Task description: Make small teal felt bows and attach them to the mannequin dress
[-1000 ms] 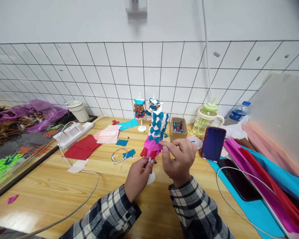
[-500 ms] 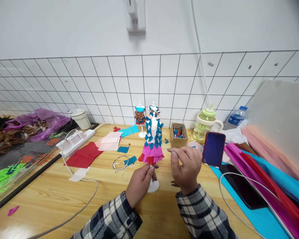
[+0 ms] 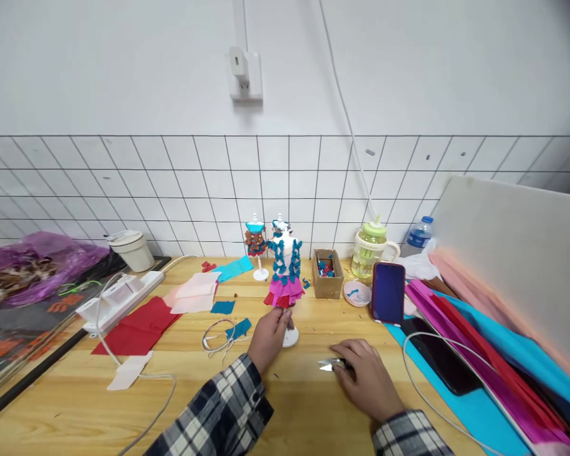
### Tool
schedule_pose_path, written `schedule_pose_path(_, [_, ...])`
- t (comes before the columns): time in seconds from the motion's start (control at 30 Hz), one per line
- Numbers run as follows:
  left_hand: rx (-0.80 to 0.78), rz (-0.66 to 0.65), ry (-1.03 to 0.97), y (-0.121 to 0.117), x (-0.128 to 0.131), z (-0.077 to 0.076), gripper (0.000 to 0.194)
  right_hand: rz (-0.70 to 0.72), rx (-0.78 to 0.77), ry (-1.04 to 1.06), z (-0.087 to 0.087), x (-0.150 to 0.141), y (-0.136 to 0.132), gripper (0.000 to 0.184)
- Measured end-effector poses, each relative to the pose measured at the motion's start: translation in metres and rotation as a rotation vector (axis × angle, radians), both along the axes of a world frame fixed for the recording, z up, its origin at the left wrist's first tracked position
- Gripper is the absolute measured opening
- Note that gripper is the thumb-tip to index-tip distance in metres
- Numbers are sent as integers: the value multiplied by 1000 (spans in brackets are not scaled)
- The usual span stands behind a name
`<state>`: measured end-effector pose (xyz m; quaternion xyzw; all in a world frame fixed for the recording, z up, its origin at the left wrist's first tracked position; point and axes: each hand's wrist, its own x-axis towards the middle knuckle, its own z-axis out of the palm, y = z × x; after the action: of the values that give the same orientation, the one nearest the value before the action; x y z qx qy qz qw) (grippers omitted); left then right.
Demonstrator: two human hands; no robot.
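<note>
A small white mannequin [image 3: 284, 266] stands upright on the wooden table [image 3: 76, 405]. It wears teal bows and a pink and red paper skirt. My left hand [image 3: 268, 337] is closed around its thin stand, just above the round white base [image 3: 290, 337]. My right hand [image 3: 367, 377] lies low on the table to the right, fingers curled over a small silvery tool [image 3: 329, 364] that looks like scissors. A second small dressed mannequin [image 3: 256, 244] stands behind, near the tiled wall.
Red, pink and teal paper pieces [image 3: 137, 323] lie left of the mannequin. A white power strip [image 3: 118, 297] and cable sit further left. A cardboard box [image 3: 327, 281], small dish [image 3: 356, 293], green bottle [image 3: 373, 247], upright phone [image 3: 388, 293] and coloured paper sheets [image 3: 484, 342] fill the right.
My right hand has dropped from the mannequin's skirt down to the table and now rests on the silvery tool. The left hand still holds the stand. The view has tilted upward.
</note>
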<state>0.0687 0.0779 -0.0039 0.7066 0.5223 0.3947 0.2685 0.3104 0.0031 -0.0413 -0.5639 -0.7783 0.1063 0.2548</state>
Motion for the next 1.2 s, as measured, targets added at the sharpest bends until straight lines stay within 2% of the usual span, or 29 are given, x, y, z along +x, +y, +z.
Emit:
schedule_pose_path(0.17, [-27, -40, -108, 25, 10, -16, 28, -33, -60, -33, -5, -9, 6, 24])
schedule_pose_path(0.43, [-112, 48, -239, 28, -3, -45, 30, -65, -53, 31, -12, -9, 9, 21])
schedule_pose_path(0.6, [-205, 134, -313, 34, -4, -48, 37, -90, -63, 89, -17, -9, 12, 22])
schedule_pose_path(0.9, [-214, 166, -433, 37, -5, -51, 43, -114, -58, 101, -20, -9, 12, 21])
schedule_pose_path(1.2, [-161, 168, -344, 40, -8, -51, 42, -124, -63, 115, -22, -8, 11, 21])
